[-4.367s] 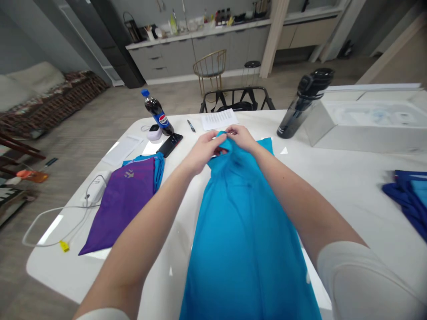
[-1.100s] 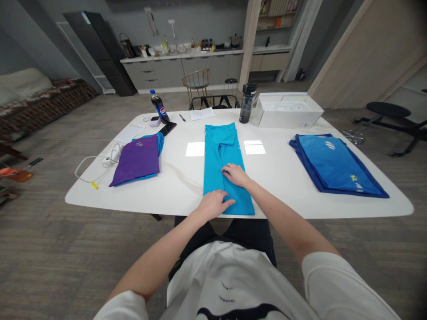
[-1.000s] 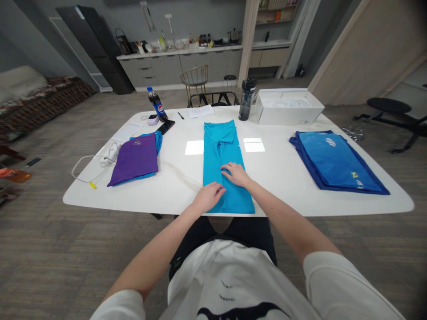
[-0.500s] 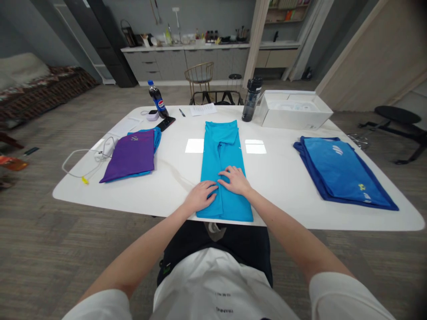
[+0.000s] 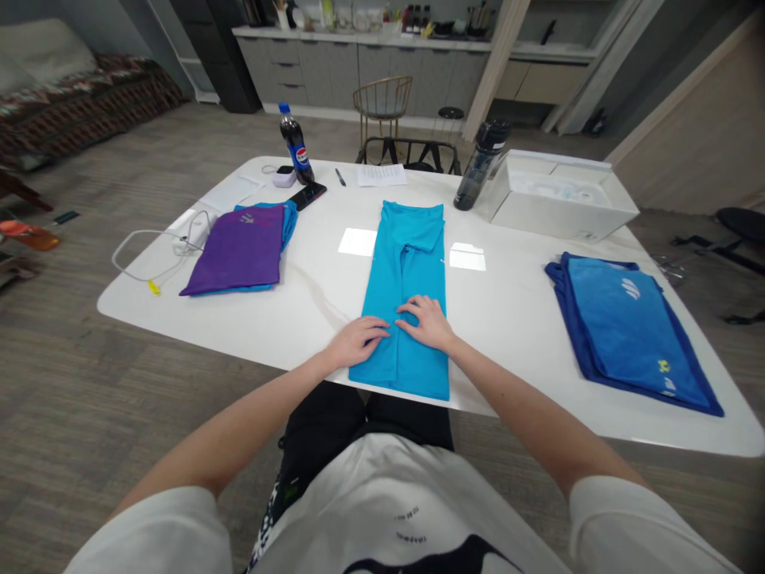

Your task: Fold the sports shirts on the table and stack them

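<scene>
A turquoise garment (image 5: 412,271), folded into a long strip with a sleeve laid over it, lies on the white table in front of me. My left hand (image 5: 360,340) rests on its left edge, fingers stretched out over the cloth. Flat on the garment's middle lies my right hand (image 5: 427,322), its fingers spread apart. The fingertips of both hands come close to each other along the lengthwise fold. Neither hand grips the fabric.
Folded purple clothing (image 5: 242,251) lies left, beside a white cable (image 5: 135,237). Blue folded clothing (image 5: 625,315) lies right. A cola bottle (image 5: 297,147), phone (image 5: 308,195), dark water bottle (image 5: 480,167) and white box (image 5: 550,207) stand or lie along the back.
The camera view has tilted and shifted. My left hand has slid slightly toward the garment's left edge; the right hand stays on the cloth at about the same place.
</scene>
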Demonstrator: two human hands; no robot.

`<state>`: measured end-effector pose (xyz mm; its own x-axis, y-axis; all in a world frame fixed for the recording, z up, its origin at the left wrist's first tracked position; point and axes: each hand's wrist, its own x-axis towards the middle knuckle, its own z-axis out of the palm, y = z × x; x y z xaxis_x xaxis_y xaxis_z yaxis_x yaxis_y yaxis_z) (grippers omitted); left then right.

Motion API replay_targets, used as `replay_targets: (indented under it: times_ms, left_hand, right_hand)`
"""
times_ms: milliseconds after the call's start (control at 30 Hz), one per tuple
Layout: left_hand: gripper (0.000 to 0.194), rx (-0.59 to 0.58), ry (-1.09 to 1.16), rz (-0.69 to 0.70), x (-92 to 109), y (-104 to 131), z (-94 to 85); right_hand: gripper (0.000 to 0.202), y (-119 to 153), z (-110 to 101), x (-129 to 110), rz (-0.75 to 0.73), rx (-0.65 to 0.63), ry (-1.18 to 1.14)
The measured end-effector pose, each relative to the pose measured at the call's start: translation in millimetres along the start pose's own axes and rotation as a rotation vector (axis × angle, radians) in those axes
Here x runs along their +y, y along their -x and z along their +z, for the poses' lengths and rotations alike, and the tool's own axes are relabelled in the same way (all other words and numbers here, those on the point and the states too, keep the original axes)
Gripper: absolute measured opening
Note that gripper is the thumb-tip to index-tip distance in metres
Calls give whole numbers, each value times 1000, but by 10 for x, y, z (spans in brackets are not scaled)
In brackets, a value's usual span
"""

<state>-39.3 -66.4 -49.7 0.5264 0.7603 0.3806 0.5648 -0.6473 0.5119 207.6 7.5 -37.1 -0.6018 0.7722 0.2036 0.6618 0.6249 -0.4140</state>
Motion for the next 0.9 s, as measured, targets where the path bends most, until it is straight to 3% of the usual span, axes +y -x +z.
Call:
replay_targets:
  times_ms: [67, 133, 200, 267, 367, 467, 667, 900]
  left_hand:
    - [39, -65, -5, 58, -72, 74, -73]
    - [41, -211, -40, 182, -177, 173, -172]
    - [43, -359, -67, 309, -285, 270, -280]
    - [47, -435, -70, 382, -361, 338, -371]
    - [48, -449, -60, 435, -381, 368, -444]
    - [42, -433, -55, 455, -328, 337, -459]
    - [34, -415, -104, 491, -288, 290, -451]
    - [32, -370, -196, 508, -241, 362, -423]
  right_hand:
    - [25, 70, -42, 13, 0, 22, -40]
    - [23, 242, -124, 33, -20, 28, -53]
    - [27, 518, -235, 43, -51, -20, -23]
    - [34, 845, -348, 26, -42, -111, -5]
    - [39, 1266, -452, -27, 38, -165, -46]
    - [32, 1476, -427, -54, 108, -120, -120]
    - [26, 1542, -185, -56, 196, 12, -120]
    - [26, 1576, -154, -104, 181, 3, -72]
